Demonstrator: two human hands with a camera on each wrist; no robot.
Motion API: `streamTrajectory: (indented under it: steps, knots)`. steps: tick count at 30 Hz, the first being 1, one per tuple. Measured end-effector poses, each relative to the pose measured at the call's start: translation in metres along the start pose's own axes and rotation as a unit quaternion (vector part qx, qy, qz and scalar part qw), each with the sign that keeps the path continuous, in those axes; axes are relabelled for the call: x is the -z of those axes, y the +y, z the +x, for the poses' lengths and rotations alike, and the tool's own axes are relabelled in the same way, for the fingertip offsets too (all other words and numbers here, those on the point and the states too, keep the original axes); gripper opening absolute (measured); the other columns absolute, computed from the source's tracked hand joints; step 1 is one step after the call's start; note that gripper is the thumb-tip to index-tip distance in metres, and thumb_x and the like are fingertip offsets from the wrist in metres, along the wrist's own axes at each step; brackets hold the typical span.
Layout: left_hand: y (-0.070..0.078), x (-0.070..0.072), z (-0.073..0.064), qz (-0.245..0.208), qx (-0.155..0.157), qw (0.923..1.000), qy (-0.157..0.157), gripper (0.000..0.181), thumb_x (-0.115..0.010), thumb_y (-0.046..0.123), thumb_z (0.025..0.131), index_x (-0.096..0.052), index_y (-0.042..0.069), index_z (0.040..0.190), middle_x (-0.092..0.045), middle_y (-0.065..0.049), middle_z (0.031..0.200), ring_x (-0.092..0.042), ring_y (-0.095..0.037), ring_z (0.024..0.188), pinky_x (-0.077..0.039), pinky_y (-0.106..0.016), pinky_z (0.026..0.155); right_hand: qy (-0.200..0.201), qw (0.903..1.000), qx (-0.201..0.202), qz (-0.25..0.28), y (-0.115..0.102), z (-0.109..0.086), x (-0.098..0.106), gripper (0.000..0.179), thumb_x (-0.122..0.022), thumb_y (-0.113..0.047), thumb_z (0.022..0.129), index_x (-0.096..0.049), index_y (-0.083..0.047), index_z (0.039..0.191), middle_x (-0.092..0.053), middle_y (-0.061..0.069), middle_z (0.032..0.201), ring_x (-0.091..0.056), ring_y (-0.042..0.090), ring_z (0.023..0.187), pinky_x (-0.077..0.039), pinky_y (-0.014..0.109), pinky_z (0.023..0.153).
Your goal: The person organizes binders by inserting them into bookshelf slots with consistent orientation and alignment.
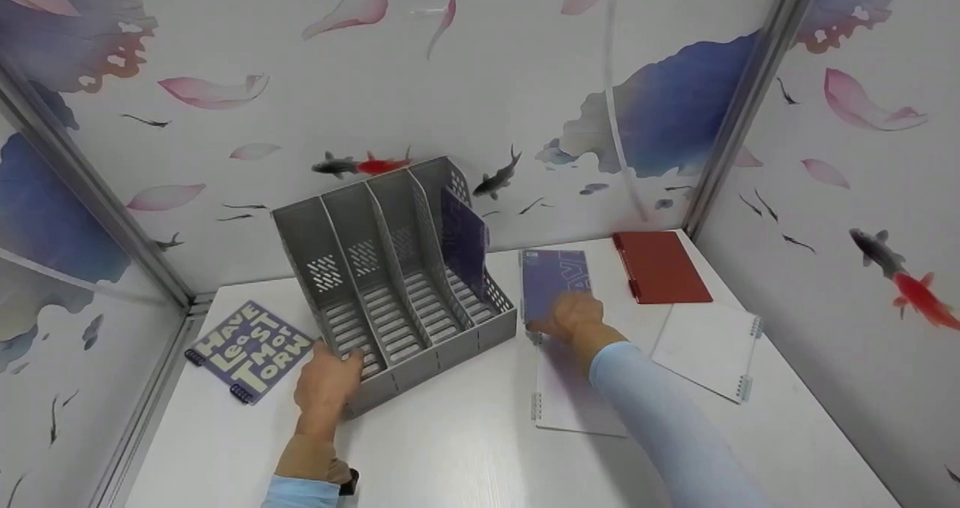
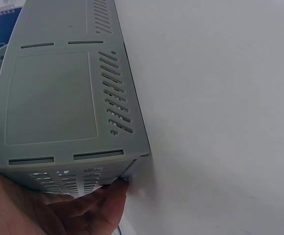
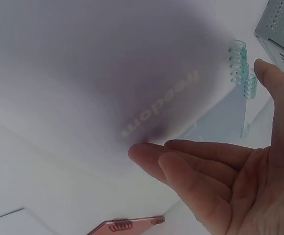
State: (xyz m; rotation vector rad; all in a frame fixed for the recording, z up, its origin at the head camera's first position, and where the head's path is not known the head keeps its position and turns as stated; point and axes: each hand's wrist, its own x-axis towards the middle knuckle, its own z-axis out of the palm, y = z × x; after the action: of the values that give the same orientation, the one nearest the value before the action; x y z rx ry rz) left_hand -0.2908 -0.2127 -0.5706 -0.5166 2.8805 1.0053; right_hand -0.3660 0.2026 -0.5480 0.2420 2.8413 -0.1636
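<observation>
My left hand grips the near left corner of a grey desk file organizer, which stands at an angle on the table. In the left wrist view, the fingers curl round the organizer's slotted end. A blue notebook stands in the rightmost compartment. My right hand is over the near edge of another blue notebook, beside a white ring-bound notebook. From the right wrist, the fingers look loosely extended against a translucent cover showing faint lettering, with the thumb held apart.
Left of the organizer lies a blue notebook with large lettering. A red notebook with a pen along its side is at the back right, with another white ring-bound notebook before it. Patterned walls enclose the table's back and sides.
</observation>
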Motion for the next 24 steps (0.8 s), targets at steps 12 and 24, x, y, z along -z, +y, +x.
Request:
streamTrajectory:
  steps: [12, 24]
  knots:
    - [-0.0010, 0.0009, -0.0005, 0.003, 0.001, 1.0000, 0.002, 0.093, -0.053, 0.048, 0.106, -0.026, -0.013, 0.170, -0.064, -0.043, 0.146, -0.074, -0.053, 0.118, -0.059, -0.062, 0.092, 0.008, 0.9998, -0.006, 0.014, -0.0057, 0.0031, -0.0113, 0.089, -0.090, -0.073, 0.080, -0.075, 0.005, 0.121, -0.077, 0.015, 0.109, -0.066, 0.027, 0.093, -0.065, 0.049, 0.098]
    - [-0.0019, -0.0001, -0.0006, 0.004, -0.008, 1.0000, 0.001, 0.088, -0.052, 0.049, 0.106, -0.038, -0.017, 0.163, -0.066, -0.042, 0.143, -0.074, -0.054, 0.120, -0.060, -0.061, 0.090, -0.018, 0.9977, -0.017, 0.064, -0.0071, -0.0001, -0.0088, 0.079, -0.089, -0.060, 0.087, -0.073, 0.006, 0.128, -0.078, 0.018, 0.120, -0.067, 0.030, 0.105, -0.062, 0.051, 0.108]
